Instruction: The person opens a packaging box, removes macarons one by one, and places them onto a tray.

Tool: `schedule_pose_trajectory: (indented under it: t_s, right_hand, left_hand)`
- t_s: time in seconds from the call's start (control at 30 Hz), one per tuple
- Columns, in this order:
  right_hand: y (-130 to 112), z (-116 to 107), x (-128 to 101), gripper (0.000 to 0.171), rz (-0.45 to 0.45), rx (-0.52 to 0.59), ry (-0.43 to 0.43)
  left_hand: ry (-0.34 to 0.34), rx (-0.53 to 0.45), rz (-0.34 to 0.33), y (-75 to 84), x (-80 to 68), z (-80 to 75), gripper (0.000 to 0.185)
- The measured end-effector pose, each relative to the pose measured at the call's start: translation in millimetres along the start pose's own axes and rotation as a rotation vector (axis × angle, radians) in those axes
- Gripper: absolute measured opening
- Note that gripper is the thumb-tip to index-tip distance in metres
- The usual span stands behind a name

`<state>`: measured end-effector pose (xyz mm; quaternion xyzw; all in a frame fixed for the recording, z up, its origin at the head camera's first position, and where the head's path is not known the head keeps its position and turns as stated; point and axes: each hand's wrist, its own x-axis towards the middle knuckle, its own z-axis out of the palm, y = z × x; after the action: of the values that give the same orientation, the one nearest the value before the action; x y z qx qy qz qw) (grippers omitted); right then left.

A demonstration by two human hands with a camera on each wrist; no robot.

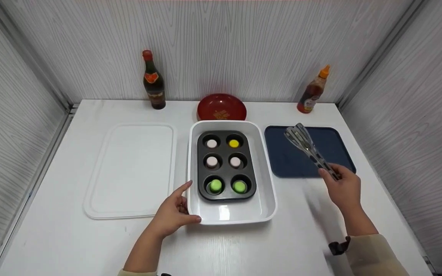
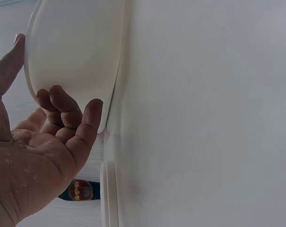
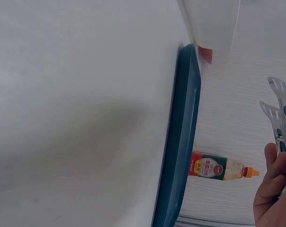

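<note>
r hand (image 1: 343, 188) grip holds tongs (image 1: 308, 147) over blue tray (image 1: 282, 161); l hand (image 1: 173, 212) on white dish (image 1: 267, 191)

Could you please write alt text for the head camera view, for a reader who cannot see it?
A person's left hand rests against a white dish holding a muffin tin with six small coloured pieces, while the right hand holds metal tongs above a blue tray. Behind stand two bottles and a red bowl.

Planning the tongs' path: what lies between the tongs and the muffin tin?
In the head view, only the white dish's right wall and bare blue tray separate tongs from muffin tin.
</note>
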<state>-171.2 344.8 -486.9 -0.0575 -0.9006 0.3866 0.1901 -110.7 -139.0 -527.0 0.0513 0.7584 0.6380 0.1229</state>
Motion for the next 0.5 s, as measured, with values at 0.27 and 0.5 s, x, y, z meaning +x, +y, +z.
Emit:
schedule_pose_trajectory:
  t_s: [0.27, 0.5]
  right_hand:
    - [-20.2, 6.3, -3.4, 0.029, -0.044, 0.065, -0.058]
    - [-33.9, 14.7, -6.4, 0.026, -0.127, 0.096, -0.062]
  left_hand:
    - [0.016, 0.019, -0.020, -0.9, -1.1, 0.6, 0.111]
    - [0.021, -0.022, -0.019, 1.2, -4.4, 1.4, 0.111]
